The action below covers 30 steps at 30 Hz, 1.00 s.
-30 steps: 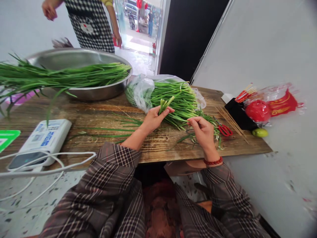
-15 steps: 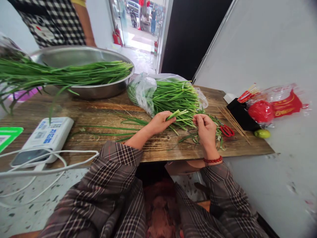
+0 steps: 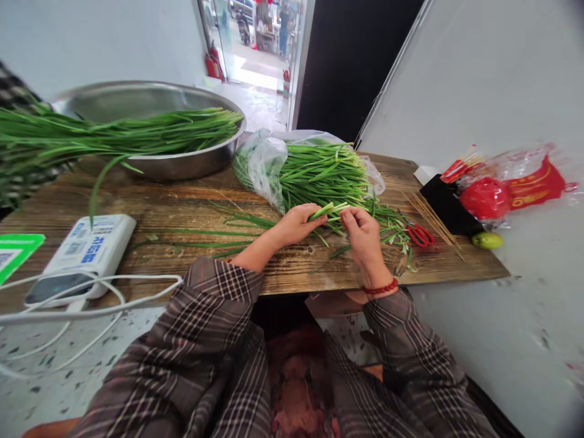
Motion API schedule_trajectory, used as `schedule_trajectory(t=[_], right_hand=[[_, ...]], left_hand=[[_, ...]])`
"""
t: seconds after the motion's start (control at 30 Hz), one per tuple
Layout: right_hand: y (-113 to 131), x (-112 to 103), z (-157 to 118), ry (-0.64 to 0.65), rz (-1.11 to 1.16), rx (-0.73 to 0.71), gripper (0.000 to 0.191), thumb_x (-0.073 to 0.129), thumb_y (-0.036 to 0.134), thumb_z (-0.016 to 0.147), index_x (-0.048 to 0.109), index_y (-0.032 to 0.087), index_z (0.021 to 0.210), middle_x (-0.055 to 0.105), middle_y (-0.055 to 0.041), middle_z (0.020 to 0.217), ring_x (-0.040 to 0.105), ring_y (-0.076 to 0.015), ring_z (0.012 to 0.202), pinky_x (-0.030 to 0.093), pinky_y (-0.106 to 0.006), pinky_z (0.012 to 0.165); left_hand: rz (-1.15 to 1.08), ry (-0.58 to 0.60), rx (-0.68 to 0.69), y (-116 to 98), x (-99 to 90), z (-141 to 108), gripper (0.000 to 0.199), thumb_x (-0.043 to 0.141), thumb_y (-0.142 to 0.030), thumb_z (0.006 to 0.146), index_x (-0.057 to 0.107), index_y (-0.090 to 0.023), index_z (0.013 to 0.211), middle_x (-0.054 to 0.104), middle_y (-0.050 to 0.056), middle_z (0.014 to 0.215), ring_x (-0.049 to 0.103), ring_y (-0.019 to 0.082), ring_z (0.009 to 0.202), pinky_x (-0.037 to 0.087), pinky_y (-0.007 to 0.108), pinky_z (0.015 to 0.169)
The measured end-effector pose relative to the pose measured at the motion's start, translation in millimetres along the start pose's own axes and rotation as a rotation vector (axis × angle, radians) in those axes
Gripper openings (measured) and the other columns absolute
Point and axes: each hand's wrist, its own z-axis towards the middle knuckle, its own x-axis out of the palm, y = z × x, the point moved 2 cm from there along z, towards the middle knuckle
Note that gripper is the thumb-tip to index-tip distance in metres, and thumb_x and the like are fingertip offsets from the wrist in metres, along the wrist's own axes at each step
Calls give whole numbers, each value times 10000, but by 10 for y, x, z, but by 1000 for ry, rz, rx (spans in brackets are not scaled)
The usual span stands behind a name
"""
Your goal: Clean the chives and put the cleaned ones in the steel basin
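Observation:
My left hand [image 3: 298, 224] is closed around a small bunch of garlic chives [image 3: 323, 211], whose pale cut ends stick out to the right. At those ends, my right hand [image 3: 364, 236] pinches with thumb and forefinger, touching the stem tips. Just behind both hands lies a thick pile of garlic chives [image 3: 326, 173], partly inside a clear plastic bag [image 3: 269, 161]. Loose leaves and trimmings [image 3: 390, 228] are scattered to the right of my right hand. Long chive leaves [image 3: 205, 234] trail under and left of my left wrist.
A large steel basin [image 3: 182, 163] with long chives stands at the back left. Red-handled scissors [image 3: 420, 236], thin wooden sticks [image 3: 431, 222], a black box [image 3: 449, 204] and a green fruit [image 3: 487, 240] are at right. A white device [image 3: 86, 255] with cables sits at left.
My right hand has moved left to the stem ends in my left hand. The person in the checked apron behind the basin has shifted left, mostly out of view.

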Motion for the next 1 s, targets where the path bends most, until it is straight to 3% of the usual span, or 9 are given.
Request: schedule_trajectory(t=[0.1,0.2,0.27,0.37,0.5,0.63,0.73,0.9,1.0], right_hand=[[-12,-37,33,-114,76,30,267,573,462,856,578,201,803,568,13,709,497,-111,620,418,-238,584],[57,-165,53,-166,0,-23,319,478,481,909,557,202,776,586,-8,747,527,-119,662,434,-240,608],[123,-230,48,-98,-125,-84,340,445,477,931,608,200,820,637,-32,817,578,-142,750,463,-262,675],[186,-224,15,77,-300,-196,273,553,446,888,666,215,977,688,-54,956,620,-174,857,486,-298,745],[153,-92,-46,212,-385,-252,185,619,388,855,708,227,878,705,-41,865,624,-176,790,487,-315,725],[58,11,-83,127,-264,-174,181,629,374,843,717,216,836,717,-40,848,640,-182,821,491,-319,751],[-40,25,-67,4,-80,-39,236,614,411,841,705,195,862,718,-38,837,637,-165,778,497,-299,723],[-127,-200,49,-266,56,51,311,598,484,832,641,177,818,633,2,687,537,-103,587,423,-230,565],[-78,-361,79,-276,60,51,341,560,510,857,614,187,763,591,20,635,509,-97,552,404,-230,551]], left_hand=[[14,-13,-8,7,-3,2,289,493,-359,906,524,-175,685,510,-6,689,485,137,704,394,262,696],[30,-2,-14,13,-12,-3,264,494,-342,912,562,-170,722,536,2,715,503,141,720,398,266,703],[37,11,-10,13,-12,-7,262,491,-341,915,573,-168,736,545,5,724,510,144,724,399,268,706],[47,12,9,18,-6,-7,269,490,-343,909,548,-173,709,525,2,707,496,146,709,386,271,695],[74,8,50,35,8,8,287,479,-347,896,477,-187,658,476,-2,672,460,151,679,358,280,676],[129,8,54,48,26,22,277,483,-358,891,461,-194,670,487,6,694,459,159,701,354,282,688],[160,-7,45,56,36,24,295,503,-357,888,428,-200,651,464,-2,673,441,156,684,345,280,673],[192,-34,63,74,34,18,321,518,-313,898,395,-202,623,449,-7,662,432,155,667,341,287,666],[203,-25,76,80,34,15,315,528,-303,899,406,-201,627,456,-5,669,440,157,674,341,287,667]])
